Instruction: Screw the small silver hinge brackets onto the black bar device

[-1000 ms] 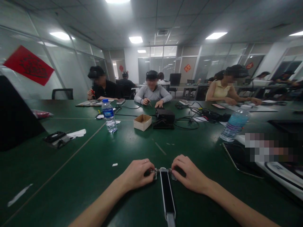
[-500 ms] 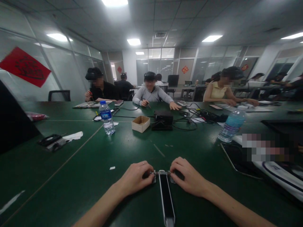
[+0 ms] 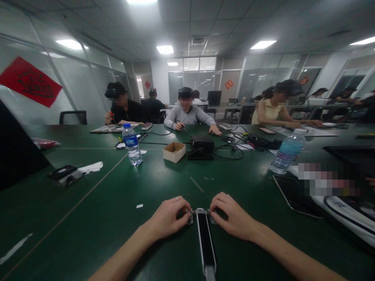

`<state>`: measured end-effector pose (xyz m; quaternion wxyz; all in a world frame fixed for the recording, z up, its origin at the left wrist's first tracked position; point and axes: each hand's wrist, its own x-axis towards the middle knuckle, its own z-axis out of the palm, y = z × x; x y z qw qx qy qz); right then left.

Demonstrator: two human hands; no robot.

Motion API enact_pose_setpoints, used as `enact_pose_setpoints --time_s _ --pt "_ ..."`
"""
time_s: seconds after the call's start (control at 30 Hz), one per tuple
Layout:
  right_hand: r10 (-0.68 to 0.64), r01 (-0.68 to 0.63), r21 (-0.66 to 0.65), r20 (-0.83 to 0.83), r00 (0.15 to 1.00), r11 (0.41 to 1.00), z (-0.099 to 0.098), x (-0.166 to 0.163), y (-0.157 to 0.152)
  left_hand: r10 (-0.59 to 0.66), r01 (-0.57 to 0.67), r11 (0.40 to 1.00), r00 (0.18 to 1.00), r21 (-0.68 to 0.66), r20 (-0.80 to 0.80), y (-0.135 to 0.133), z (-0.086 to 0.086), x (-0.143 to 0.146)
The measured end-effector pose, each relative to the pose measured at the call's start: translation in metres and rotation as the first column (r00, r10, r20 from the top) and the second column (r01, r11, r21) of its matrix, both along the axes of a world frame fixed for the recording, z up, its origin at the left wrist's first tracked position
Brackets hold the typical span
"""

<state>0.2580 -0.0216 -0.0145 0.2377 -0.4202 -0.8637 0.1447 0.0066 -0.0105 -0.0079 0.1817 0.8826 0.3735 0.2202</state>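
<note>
On the smooth dark green worktop [image 3: 164, 179], which has a faint shine, lies a long narrow bar [image 3: 206, 240]. Its top is flat and black, its border pale, with a rounded end pointing to the far edge; its other end goes out of view at the near side. The left hand [image 3: 171, 215] has thumb and fingertips curved together, pinching a small greyish metal fitting [image 3: 191, 217] at one side of this rounded end. The right hand [image 3: 234, 216] makes the same pinch at the opposite side, on a second fitting [image 3: 213, 219], which the fingers partly cover.

Toward the far edge stands an open square box [image 3: 174, 155] with stiff pale walls, close beside a black block-shaped device [image 3: 202, 146]. A clear plastic bottle [image 3: 132, 144] with a blue cap is upright near the worktop's seam [image 3: 99, 183].
</note>
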Motion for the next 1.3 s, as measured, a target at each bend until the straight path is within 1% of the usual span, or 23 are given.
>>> enact_pose_setpoints --time_s 0.13,0.23,0.33,0.5,0.63,0.73,0.83,0.9,0.93,1.0,1.1,1.13,1.23,1.3 --pt "-0.001 0.001 0.005 -0.001 1.000 1.000 -0.0005 0.0001 0.0002 0.055 -0.054 0.998 0.998 0.007 -0.036 0.0010 -0.0018 0.0006" --pt "0.001 -0.001 -0.002 0.003 1.000 1.000 -0.0003 0.0003 0.0002 0.065 -0.064 0.998 0.996 0.011 -0.058 0.0012 -0.0029 0.0006" --pt "0.011 -0.011 -0.001 0.000 1.000 1.000 -0.0009 0.0005 0.0005 0.050 -0.049 0.999 0.998 0.011 -0.026 0.0001 -0.0025 0.0008" --pt "0.022 -0.021 0.050 -0.014 1.000 0.999 -0.0030 0.0003 0.0012 0.042 -0.043 0.998 0.999 0.051 0.034 -0.0013 -0.0029 0.0022" --pt "0.027 -0.025 0.058 -0.024 0.999 0.998 -0.0037 0.0003 0.0014 0.079 -0.073 0.991 0.996 0.109 -0.050 -0.0013 -0.0025 0.0029" --pt "0.019 -0.018 0.041 -0.017 1.000 0.999 -0.0033 0.0004 0.0010 0.072 -0.058 0.988 0.993 0.144 -0.093 -0.0035 0.0002 0.0040" --pt "0.015 -0.014 0.032 -0.015 1.000 0.999 -0.0027 0.0002 0.0006 0.028 -0.025 0.987 0.999 0.161 -0.020 -0.0065 0.0022 0.0057" --pt "0.015 -0.015 0.030 -0.017 1.000 0.999 -0.0024 0.0001 0.0006 0.034 -0.037 0.984 0.999 0.175 0.019 -0.0073 0.0015 0.0068" --pt "0.017 -0.017 0.029 -0.017 1.000 0.999 -0.0023 0.0000 0.0007 0.054 -0.055 0.982 0.998 0.181 0.013 -0.0072 0.0005 0.0073" --pt "0.022 -0.022 0.022 -0.013 1.000 1.000 -0.0021 0.0000 0.0010 0.092 -0.082 0.980 0.995 0.183 -0.050 -0.0066 -0.0024 0.0077" --pt "0.024 -0.024 0.017 -0.005 1.000 1.000 -0.0016 0.0000 0.0013 0.107 -0.081 0.979 0.985 0.189 -0.135 -0.0061 -0.0060 0.0075" --pt "0.023 -0.023 0.016 -0.003 1.000 1.000 -0.0014 0.0000 0.0012 0.106 -0.080 0.977 0.986 0.198 -0.127 -0.0063 -0.0064 0.0074" --pt "0.019 -0.019 0.013 -0.006 1.000 1.000 -0.0008 -0.0004 0.0007 0.095 -0.085 0.971 0.995 0.225 -0.036 -0.0071 -0.0049 0.0072" --pt "0.014 -0.014 0.014 -0.012 1.000 1.000 -0.0009 -0.0006 0.0004 0.105 -0.099 0.971 0.994 0.219 -0.018 -0.0069 -0.0038 0.0073"
